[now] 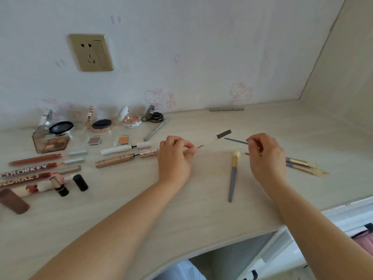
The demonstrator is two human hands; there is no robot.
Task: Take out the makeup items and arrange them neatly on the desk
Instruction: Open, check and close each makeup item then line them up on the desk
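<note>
While my left hand (pixel 177 153) pinches the white pen (pixel 210 141) at centre frame and my right hand (pixel 264 152) pinches its thin applicator (pixel 236 141), I risk smearing the desk (pixel 201 188) or nudging the brush (pixel 233 174) just below.

— What is seen behind the desk (pixel 201 199)?
— A pale wall (pixel 201 47) printed with pink cartoon cats, a brass-coloured socket (pixel 90 52) set in it; a side panel (pixel 343 77) is joined at right.

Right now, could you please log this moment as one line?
left hand: pinches white pen | right hand: pinches thin grey brush | desk: gold-ferrule brush lying between hands
</note>
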